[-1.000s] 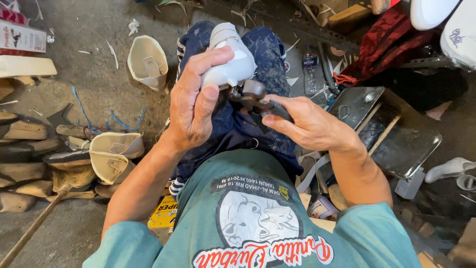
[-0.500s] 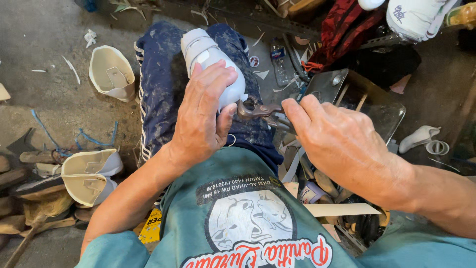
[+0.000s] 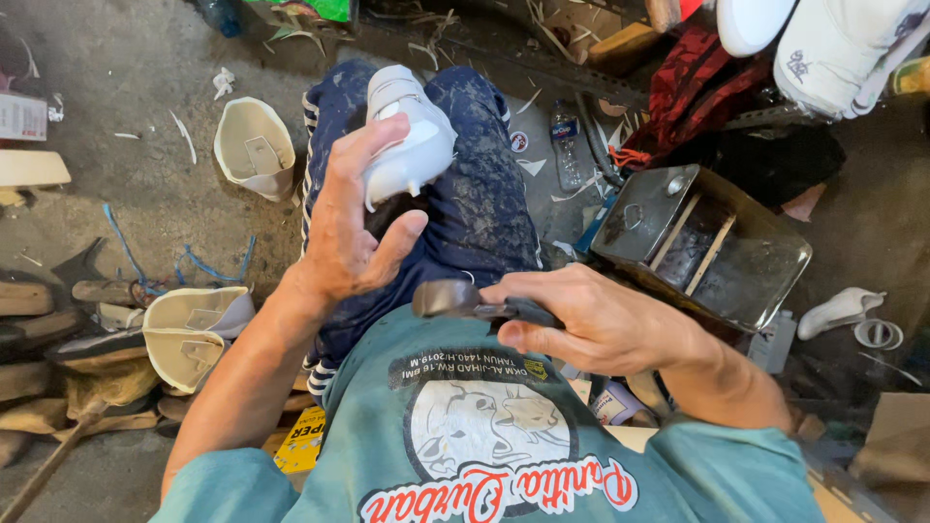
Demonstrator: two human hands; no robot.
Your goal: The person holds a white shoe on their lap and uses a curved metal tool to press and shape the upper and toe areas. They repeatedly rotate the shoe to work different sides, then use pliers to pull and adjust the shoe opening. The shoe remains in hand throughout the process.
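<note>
While left hand (image 3: 354,228) fingers wrap white shoe (image 3: 405,136), right hand (image 3: 601,324) gripping dark tool (image 3: 455,298)

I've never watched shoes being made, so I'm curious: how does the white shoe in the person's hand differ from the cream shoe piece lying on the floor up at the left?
The white shoe is gripped in the left hand above the lap; the cream shoe upper lies untouched on the concrete floor. The white shoe looks closed and filled out; the cream shoe upper gapes open, showing its hollow inside. Both are pale footwear parts.

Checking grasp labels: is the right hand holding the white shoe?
No. The left hand grips the white shoe; the right hand holds a dark tool.
</note>
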